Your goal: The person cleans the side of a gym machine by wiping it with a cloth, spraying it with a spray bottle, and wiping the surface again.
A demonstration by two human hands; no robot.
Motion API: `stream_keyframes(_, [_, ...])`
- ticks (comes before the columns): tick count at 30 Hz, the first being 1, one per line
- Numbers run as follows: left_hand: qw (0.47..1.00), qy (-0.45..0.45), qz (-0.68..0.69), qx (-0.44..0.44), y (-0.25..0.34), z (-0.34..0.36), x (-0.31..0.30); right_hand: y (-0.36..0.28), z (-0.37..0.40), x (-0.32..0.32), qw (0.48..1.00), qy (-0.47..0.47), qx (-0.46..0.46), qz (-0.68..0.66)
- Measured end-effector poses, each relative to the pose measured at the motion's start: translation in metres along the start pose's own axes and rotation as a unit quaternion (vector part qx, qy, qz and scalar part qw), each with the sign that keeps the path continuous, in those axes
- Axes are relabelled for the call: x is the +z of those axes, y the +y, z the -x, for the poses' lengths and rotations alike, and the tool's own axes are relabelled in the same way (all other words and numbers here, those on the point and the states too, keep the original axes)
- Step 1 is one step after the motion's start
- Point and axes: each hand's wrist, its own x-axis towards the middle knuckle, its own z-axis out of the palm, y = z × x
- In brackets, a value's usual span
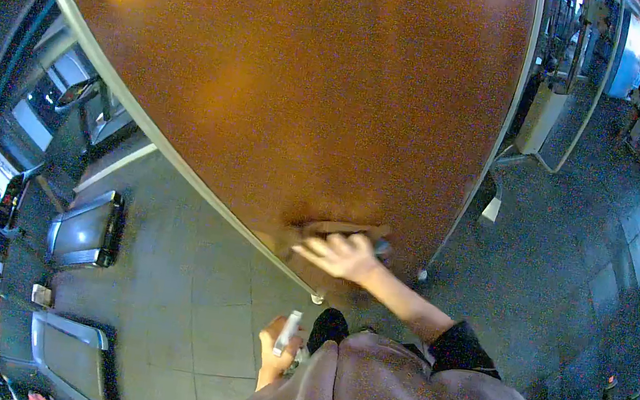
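Note:
My right hand (341, 256) is stretched out over the lower part of a large brown panel (349, 106). Its fingers are spread over a cloth (345, 226), pressing it against the surface; hand and cloth are blurred by motion. A small bluish patch shows beside the wrist. Low and close to my body, my left hand (271, 353) is closed around what looks like a spray bottle (287, 333), its pale, narrow top pointing up. The bottle's lower part is hidden by the hand and my clothing.
A pale metal frame (135, 121) edges the panel, with a white foot (317, 299) near my shoe. Treadmills (87, 229) line the left side. More gym equipment (544, 121) stands at the right, over a grey tiled floor (539, 272).

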Motion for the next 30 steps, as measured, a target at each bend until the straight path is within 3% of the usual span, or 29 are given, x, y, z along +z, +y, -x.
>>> stream_keyframes(1, [0.996, 0.037, 0.054, -0.06, 0.002, 0.01, -0.009, 0.017, 0.007, -0.018, 0.998, -0.02, 0.05, -0.031])
stream_keyframes(2, [0.998, 0.06, 0.02, -0.023, -0.026, 0.018, -0.017, 0.035, 0.022, -0.022, 0.995, -0.013, 0.101, -0.02])
stream_keyframes(3, [0.992, 0.085, 0.062, -0.073, -0.016, 0.022, -0.023, 0.059, 0.039, -0.021, 0.983, -0.015, 0.153, -0.1])
stream_keyframes(4, [0.992, 0.088, 0.072, -0.062, -0.024, 0.024, -0.031, 0.082, 0.042, -0.019, 0.972, 0.101, 0.211, -0.029])
stream_keyframes(5, [0.992, 0.088, 0.078, -0.053, -0.032, 0.027, -0.034, 0.11, 0.064, -0.013, 0.96, 0.097, 0.263, 0.0])
stream_keyframes(6, [0.992, 0.087, 0.077, -0.055, -0.028, 0.029, -0.037, 0.137, 0.059, -0.008, 0.926, 0.192, 0.323, 0.036])
stream_keyframes(8, [0.99, 0.092, 0.07, -0.077, -0.015, 0.035, -0.049, 0.186, 0.05, -0.007, 0.805, 0.213, 0.553, -0.032])
stream_keyframes(10, [0.995, 0.074, 0.052, -0.052, -0.015, 0.046, -0.061, 0.232, 0.112, 0.029, 0.663, 0.219, 0.704, -0.13])
stream_keyframes(11, [0.997, 0.057, 0.044, -0.023, -0.014, 0.053, -0.069, 0.23, 0.11, 0.021, 0.649, 0.234, 0.701, -0.179])
stream_keyframes(13, [0.996, 0.038, 0.046, -0.065, 0.011, 0.065, -0.079, 0.213, 0.121, 0.027, 0.62, 0.237, 0.732, -0.155])
stream_keyframes(16, [0.99, 0.051, 0.088, -0.103, 0.013, 0.087, -0.086, 0.166, 0.135, 0.039, 0.598, 0.146, 0.785, -0.071])
stream_keyframes(17, [0.992, 0.037, 0.077, -0.095, 0.0, 0.097, -0.09, 0.141, 0.113, 0.027, 0.537, 0.096, 0.835, -0.065])
stream_keyframes(19, [0.993, 0.023, 0.068, -0.09, -0.006, 0.118, -0.096, 0.102, 0.077, 0.014, 0.556, 0.093, 0.823, -0.069])
stream_keyframes(22, [0.995, 0.059, 0.024, -0.075, -0.015, 0.134, -0.104, 0.099, 0.022, 0.01, 0.724, 0.136, 0.674, 0.061])
stream_keyframes(25, [0.998, 0.032, 0.008, -0.051, -0.023, 0.159, -0.119, 0.13, -0.071, -0.022, 0.788, 0.186, 0.579, 0.098])
stream_keyframes(28, [0.991, 0.054, 0.004, -0.119, -0.015, 0.166, -0.118, 0.137, -0.164, -0.047, 0.844, 0.197, 0.48, 0.138])
stream_keyframes(29, [0.993, 0.068, -0.006, -0.097, -0.016, 0.167, -0.116, 0.126, -0.208, -0.072, 0.879, 0.217, 0.401, 0.137])
stream_keyframes(30, [0.993, 0.083, -0.017, -0.076, -0.016, 0.171, -0.116, 0.114, -0.227, -0.08, 0.91, 0.113, 0.385, 0.1])
